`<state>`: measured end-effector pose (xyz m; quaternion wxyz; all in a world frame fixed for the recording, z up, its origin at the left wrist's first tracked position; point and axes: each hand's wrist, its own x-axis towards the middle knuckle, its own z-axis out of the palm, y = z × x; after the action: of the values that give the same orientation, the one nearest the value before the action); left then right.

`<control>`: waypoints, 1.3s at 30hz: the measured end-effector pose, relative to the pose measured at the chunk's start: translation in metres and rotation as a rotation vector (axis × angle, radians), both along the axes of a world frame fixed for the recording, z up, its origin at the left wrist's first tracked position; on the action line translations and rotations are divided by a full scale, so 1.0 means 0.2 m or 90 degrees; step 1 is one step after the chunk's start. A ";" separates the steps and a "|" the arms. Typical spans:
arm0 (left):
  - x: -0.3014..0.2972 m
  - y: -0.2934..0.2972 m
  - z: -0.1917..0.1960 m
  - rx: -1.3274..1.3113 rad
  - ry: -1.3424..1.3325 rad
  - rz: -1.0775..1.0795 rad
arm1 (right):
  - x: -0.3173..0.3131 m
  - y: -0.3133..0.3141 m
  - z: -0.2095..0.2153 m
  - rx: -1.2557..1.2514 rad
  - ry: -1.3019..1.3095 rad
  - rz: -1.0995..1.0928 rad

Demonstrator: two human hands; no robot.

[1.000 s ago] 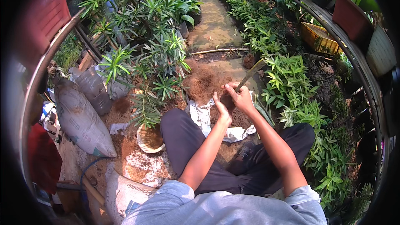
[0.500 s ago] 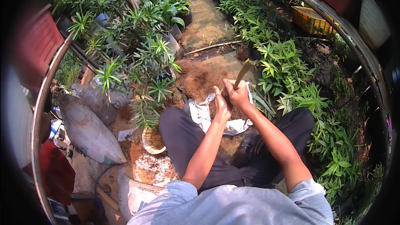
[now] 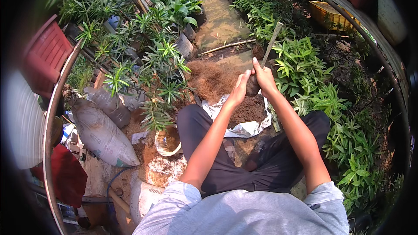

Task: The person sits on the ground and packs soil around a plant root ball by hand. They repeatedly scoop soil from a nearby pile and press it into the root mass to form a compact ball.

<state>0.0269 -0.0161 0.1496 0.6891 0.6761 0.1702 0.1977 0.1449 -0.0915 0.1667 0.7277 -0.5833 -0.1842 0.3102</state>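
Both my hands are raised together above an opened white sack (image 3: 249,129) with loose dark soil (image 3: 249,109) on it. Between them is a dark, rounded lump of soil (image 3: 252,88), with a pale greenish-brown stem cutting (image 3: 273,42) rising from it and leaning up to the right. My left hand (image 3: 238,88) presses the lump from the left, its thumb near the top. Wrapped round the right side, my right hand (image 3: 264,78) has its thumb pointing up beside the stem. The lump's far side is hidden. A heap of brown coconut fibre (image 3: 210,81) lies just beyond the sack.
Leafy plants line the right side (image 3: 322,91) and crowd the left (image 3: 161,72). A stained white bucket (image 3: 168,141) lies by my left knee, near a full white sack (image 3: 104,137). A thin stick (image 3: 228,47) crosses the path (image 3: 217,15) ahead.
My hands have lifted the lump up and away from me, uncovering the soil on the sack. The stem now stands out longer and farther right, and the view has shifted slightly.
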 end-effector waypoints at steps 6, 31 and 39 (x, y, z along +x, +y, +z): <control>-0.07 0.00 0.23 0.195 0.165 -0.099 | 0.04 0.02 0.04 -0.005 -0.001 0.140; -0.15 0.41 0.12 -0.268 -0.003 0.187 | 0.08 0.01 -1.42 -0.524 -0.721 0.113; -0.24 0.46 0.07 -0.254 -0.025 0.231 | 0.15 -0.03 -1.31 -0.449 -0.621 0.150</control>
<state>-0.0203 0.0751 0.1645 0.7650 0.4816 0.3110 0.2935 0.1746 -0.0972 -0.0947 0.2836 -0.8393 -0.4459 0.1279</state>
